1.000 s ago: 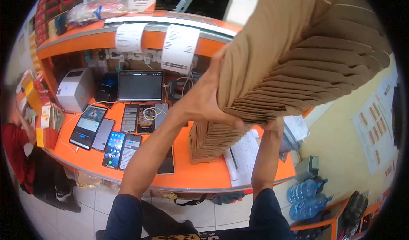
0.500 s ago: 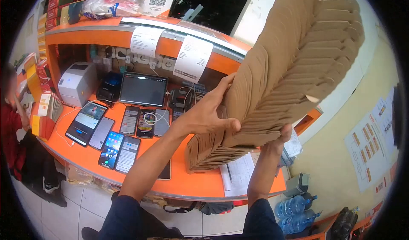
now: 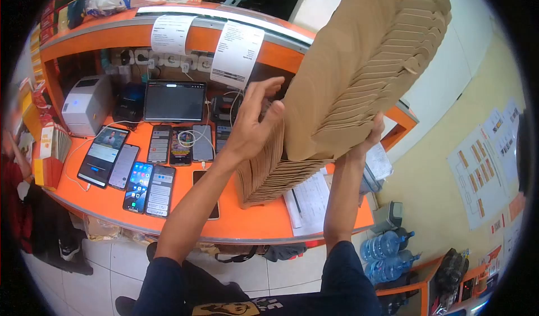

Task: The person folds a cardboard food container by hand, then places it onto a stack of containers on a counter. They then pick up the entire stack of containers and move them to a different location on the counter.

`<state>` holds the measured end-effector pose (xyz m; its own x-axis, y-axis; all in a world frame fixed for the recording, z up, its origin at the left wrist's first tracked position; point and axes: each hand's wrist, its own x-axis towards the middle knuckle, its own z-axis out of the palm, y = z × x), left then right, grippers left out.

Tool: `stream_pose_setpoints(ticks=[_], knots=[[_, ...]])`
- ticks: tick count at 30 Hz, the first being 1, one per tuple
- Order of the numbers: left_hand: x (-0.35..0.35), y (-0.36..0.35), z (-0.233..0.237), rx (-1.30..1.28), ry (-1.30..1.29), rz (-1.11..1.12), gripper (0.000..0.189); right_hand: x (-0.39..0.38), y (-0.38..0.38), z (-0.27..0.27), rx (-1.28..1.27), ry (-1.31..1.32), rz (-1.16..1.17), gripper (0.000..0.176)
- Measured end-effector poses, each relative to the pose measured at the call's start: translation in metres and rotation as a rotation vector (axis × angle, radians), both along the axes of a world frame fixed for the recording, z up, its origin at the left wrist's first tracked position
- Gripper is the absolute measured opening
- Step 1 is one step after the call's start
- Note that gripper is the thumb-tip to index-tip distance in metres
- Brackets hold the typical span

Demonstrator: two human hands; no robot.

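A tall, fanned stack of flattened brown cardboard boxes (image 3: 342, 74) leans up and away to the right, on top of a lower pile of similar cardboard (image 3: 260, 173) on the orange counter. My right hand (image 3: 368, 139) grips the upper stack's lower right corner, thumb showing on the edge and the other fingers hidden behind it. Just left of the stack, my left hand (image 3: 250, 122) is open, fingers spread and thumb near the cardboard's left side. One small flap (image 3: 410, 70) sticks out of the layered edges.
Several phones (image 3: 160, 189) and a tablet (image 3: 175, 101) lie or stand on the orange counter (image 3: 191, 226), beside a label printer (image 3: 87, 105). Papers with a pen (image 3: 306, 204) lie right of the cardboard. Receipts (image 3: 238, 52) hang from the shelf. Water jugs (image 3: 384, 254) are on the floor.
My left hand has let go of the stack's front edge and opened to its left. The upper stack looks straighter and more even; my right hand still holds it. The view has shifted slightly.
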<state>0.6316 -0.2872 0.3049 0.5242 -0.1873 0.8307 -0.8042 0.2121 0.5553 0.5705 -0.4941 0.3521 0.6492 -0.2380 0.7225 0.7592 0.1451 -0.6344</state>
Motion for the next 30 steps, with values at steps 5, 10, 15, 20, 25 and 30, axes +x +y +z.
stream_pose_setpoints(ticks=[5,10,15,20,25,30], knots=[[-0.016,0.002,-0.019,0.023,0.25,-0.249,0.069,0.01,-0.003,-0.003,0.042,-0.005,0.049,0.076],[-0.014,0.007,-0.015,0.064,0.303,-0.26,0.063,0.011,0.007,0.02,0.079,-0.073,0.087,0.071],[-0.008,0.0,-0.025,-0.048,0.325,-0.246,0.064,0.026,-0.005,0.022,0.153,-0.005,0.259,0.064],[-0.006,0.004,-0.024,-0.027,0.273,-0.269,0.064,0.035,-0.016,0.008,0.119,-0.021,0.306,0.06],[-0.006,0.009,-0.024,0.028,0.264,-0.309,0.066,0.047,-0.028,0.007,0.062,-0.027,0.386,0.056],[-0.004,0.011,-0.022,0.059,0.249,-0.282,0.072,0.036,-0.016,0.006,-0.13,0.067,0.261,0.059]])
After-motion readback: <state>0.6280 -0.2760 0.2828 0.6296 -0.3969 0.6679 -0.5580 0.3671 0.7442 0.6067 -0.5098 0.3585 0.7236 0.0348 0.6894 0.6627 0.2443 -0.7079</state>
